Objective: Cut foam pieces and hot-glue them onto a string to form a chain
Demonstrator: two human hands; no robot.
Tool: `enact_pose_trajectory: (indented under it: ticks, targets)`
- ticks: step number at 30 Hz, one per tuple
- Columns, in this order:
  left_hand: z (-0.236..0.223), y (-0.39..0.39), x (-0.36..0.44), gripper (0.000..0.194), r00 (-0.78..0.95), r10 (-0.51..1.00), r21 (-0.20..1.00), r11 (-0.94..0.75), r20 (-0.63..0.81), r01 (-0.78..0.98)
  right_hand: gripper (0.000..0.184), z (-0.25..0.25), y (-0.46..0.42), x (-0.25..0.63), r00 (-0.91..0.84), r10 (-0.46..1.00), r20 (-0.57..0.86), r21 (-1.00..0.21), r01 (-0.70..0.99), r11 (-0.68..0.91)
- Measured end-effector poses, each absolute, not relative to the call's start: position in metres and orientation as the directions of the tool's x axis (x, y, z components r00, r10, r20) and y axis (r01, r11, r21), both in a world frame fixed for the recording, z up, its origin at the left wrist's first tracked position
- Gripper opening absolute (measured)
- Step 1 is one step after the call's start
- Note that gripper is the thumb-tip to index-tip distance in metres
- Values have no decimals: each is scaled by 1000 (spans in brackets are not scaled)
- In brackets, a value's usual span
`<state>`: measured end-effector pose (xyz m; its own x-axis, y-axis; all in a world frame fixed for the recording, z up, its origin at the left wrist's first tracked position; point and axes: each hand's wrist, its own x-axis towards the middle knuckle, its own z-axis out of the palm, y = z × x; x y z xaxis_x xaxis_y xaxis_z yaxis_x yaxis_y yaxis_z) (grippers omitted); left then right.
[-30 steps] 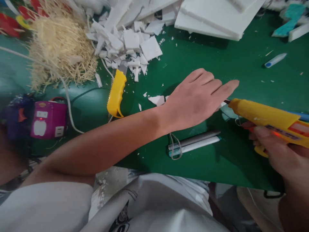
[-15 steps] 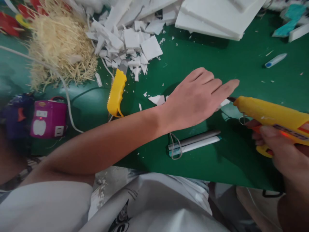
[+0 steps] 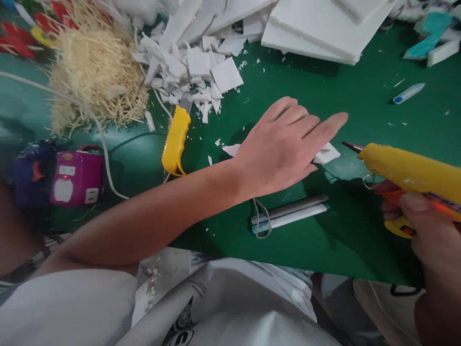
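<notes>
My left hand [image 3: 281, 142] reaches across the green table, palm down, with the index finger stretched out and the other fingers loosely bent. A small white foam piece [image 3: 327, 154] shows beside its thumb and index finger, partly hidden under the hand. No held thing shows in that hand, though its palm is hidden. At the right, my right hand [image 3: 428, 221] is wrapped round a yellow hot glue gun [image 3: 414, 168], thumb along its side. The gun's dark metal nozzle points left, a short gap away from the foam piece.
Two marker-like sticks [image 3: 291, 214] with a cord loop lie below my left hand. A yellow-handled cutter [image 3: 176, 139] lies by a heap of foam scraps [image 3: 201, 65]. Also about are straw [image 3: 97, 72], foam sheets [image 3: 313, 33], a pen-like object [image 3: 408, 93] and a purple socket box [image 3: 77, 178].
My left hand has drawn slightly left, uncovering more of the white foam piece. The glue gun has moved a little right, so its nozzle is now apart from my left hand.
</notes>
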<state>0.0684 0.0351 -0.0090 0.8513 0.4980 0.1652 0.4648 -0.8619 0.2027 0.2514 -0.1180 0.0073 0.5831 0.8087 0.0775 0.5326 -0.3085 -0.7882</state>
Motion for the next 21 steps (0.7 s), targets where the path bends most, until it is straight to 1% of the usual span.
enact_pose_trajectory:
  ticks: [2, 4, 5, 7, 8, 12, 16, 19, 21]
  targets:
    - [-10, 34, 65, 56, 824, 544, 232, -832, 160, 504, 19, 4, -118, 257, 572, 817, 74, -799, 524, -294]
    - [-11, 34, 64, 55, 804, 578, 261, -805, 140, 533, 23, -1, -119, 268, 546, 833, 90, -788, 550, -276]
    - [-11, 34, 64, 55, 799, 586, 269, -798, 136, 540, 25, -4, -119, 275, 516, 847, 128, -783, 576, -233]
    - [-12, 35, 65, 55, 793, 595, 275, -791, 135, 547, 31, -11, -120, 290, 360, 922, 139, -764, 631, -131]
    - [-12, 35, 65, 54, 791, 597, 275, -790, 136, 548, 32, -15, -119, 297, 337, 934, 118, -764, 632, -132]
    - [-14, 35, 66, 50, 797, 588, 271, -797, 139, 541, 26, -20, -117, 309, 284, 942, 177, -706, 704, -80]
    - [-12, 32, 65, 49, 828, 546, 275, -822, 129, 499, 18, -18, -113, 306, 200, 957, 212, -708, 706, 9]
    - [-9, 31, 64, 48, 840, 530, 271, -830, 113, 487, 20, -17, -111, 305, 174, 959, 225, -697, 716, 34]
    - [-7, 31, 64, 49, 841, 532, 272, -828, 100, 491, 26, -18, -111, 304, 206, 953, 220, -692, 722, 3]
